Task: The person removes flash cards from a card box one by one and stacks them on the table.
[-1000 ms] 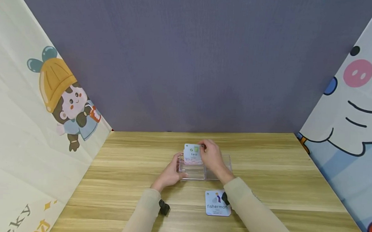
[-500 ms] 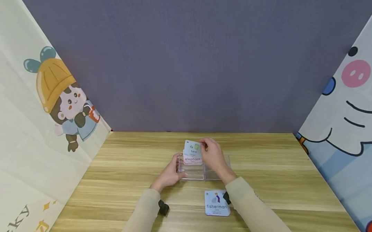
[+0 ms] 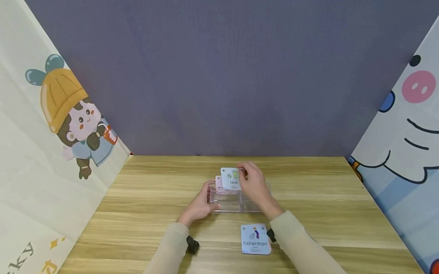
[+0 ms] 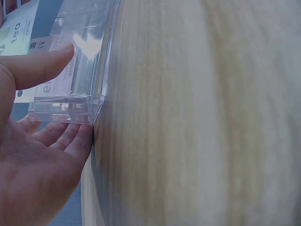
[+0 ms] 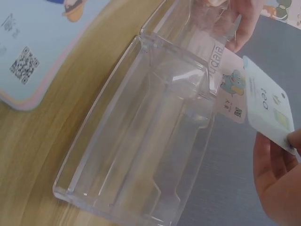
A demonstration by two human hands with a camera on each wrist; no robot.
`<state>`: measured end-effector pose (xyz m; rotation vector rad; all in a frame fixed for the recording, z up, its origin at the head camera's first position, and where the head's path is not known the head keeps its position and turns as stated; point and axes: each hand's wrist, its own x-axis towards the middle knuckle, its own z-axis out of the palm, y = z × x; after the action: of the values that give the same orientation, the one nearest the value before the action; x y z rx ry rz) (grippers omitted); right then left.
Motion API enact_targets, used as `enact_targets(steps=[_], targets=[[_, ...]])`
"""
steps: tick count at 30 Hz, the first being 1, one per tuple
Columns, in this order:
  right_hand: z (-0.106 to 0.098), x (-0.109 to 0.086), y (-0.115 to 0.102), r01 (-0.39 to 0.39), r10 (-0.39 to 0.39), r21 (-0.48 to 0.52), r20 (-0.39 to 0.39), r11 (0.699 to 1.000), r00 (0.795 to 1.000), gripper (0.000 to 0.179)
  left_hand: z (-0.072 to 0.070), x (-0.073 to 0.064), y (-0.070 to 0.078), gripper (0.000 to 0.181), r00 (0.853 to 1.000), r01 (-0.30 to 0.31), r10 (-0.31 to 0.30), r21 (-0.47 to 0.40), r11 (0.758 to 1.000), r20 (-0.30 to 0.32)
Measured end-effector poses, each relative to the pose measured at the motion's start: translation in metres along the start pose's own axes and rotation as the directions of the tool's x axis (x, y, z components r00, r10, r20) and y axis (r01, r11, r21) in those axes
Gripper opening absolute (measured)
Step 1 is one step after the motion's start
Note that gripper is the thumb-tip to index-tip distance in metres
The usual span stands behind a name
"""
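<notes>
A clear plastic card holder (image 3: 225,206) with two side-by-side compartments stands on the table. My left hand (image 3: 199,205) grips its left end, thumb over the front and fingers at the side and back. A pink "elephant" card (image 5: 231,84) stands in the left compartment, partly covered in the head view. Just above and in front of it, my right hand (image 3: 255,186) pinches a white "tea" card (image 3: 230,179) by its upper right corner. In the right wrist view the tea card (image 5: 268,101) leans close beside the elephant card.
A "fisherman" card (image 3: 256,239) lies face up on the wooden table (image 3: 142,223), nearer to me than the holder. A grey-purple panel (image 3: 222,80) rises behind the table. Printed cartoon sheets flank it left and right.
My right hand has raised the tea card out from among the cards in the left compartment, then shifted it slightly right and forward of the elephant card. My left hand keeps its grip.
</notes>
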<state>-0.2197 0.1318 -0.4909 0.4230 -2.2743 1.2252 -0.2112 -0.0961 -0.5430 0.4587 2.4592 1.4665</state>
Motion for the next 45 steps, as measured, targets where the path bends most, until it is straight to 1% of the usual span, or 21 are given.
enact_targets(steps=[6,11,21,27,38,45], targets=[[-0.008,-0.002,-0.004,-0.019,0.020,-0.005,0.037,1.000,0.999,0.017,-0.001,-0.001,0.000,0.092,1.000,0.009,-0.010,0.022,1.000,0.000],[-0.013,-0.004,-0.004,-0.034,0.033,0.016,0.062,0.999,0.998,0.017,-0.001,-0.001,0.001,0.093,1.000,0.025,-0.025,0.038,0.999,0.002],[-0.023,-0.011,-0.003,-0.054,0.051,0.034,0.084,0.998,0.995,0.016,-0.002,-0.002,0.001,0.094,1.000,0.018,-0.018,0.036,0.999,0.002],[-0.029,-0.017,-0.002,-0.072,0.066,0.068,0.075,0.995,0.995,0.016,-0.001,-0.001,0.001,0.094,1.000,0.024,-0.024,0.047,0.999,-0.004],[-0.038,-0.025,-0.006,-0.103,0.098,0.099,0.047,0.990,0.994,0.014,-0.002,-0.003,0.005,0.093,0.999,0.033,-0.033,0.045,0.998,-0.007],[-0.042,-0.031,-0.003,-0.096,0.093,0.107,0.035,0.990,0.995,0.015,-0.002,-0.004,0.002,0.092,1.000,0.017,-0.017,0.041,0.999,-0.008]])
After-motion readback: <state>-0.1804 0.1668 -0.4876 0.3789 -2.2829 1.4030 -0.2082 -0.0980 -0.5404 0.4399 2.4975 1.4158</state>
